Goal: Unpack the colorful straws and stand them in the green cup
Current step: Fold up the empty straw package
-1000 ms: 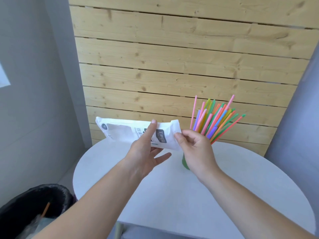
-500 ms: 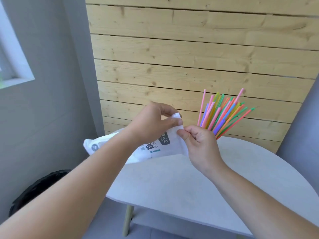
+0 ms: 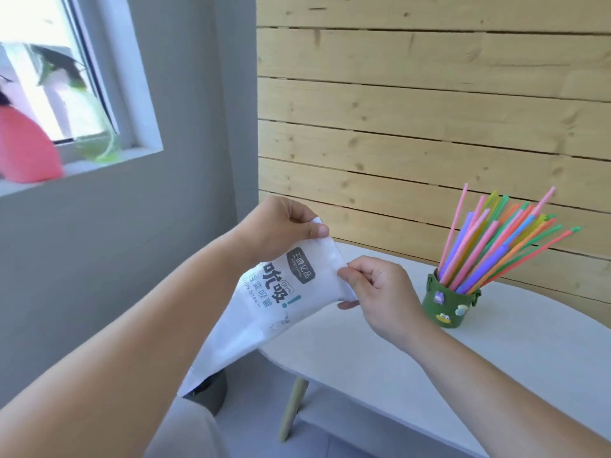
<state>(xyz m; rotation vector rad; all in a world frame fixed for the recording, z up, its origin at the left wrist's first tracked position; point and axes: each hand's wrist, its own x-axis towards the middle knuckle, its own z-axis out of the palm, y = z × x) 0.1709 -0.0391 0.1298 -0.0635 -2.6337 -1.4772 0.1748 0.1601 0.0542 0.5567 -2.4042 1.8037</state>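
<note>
White, thin plastic is what both hands are busy with: the straw bag (image 3: 264,312) hangs slack off the near left edge of the table (image 3: 496,352), its printed face toward the person and its lower end drooping toward the floor. The left hand (image 3: 277,228) pinches the top corner of the bag between thumb and curled fingers, and the right hand (image 3: 380,289) nips the open end just beside it, thumb against forefinger with the other fingers tucked in. The bag looks limp and nearly weightless, the sort of film that crumples and slides rather than holds a shape, so a pinch at the edge is about all it needs; it looks flat, though I cannot tell whether any straw is left inside. The straws (image 3: 506,246) stand well to the right in the green cup (image 3: 449,300), fanned out and leaning to the right past the rim. They seem light, smooth and springy, easily kinked if squeezed hard, so I would gather them loosely round the middle of the bundle. The cup is small and carries a tall, lopsided load, so I would steady it at the wall before touching the straws.
</note>
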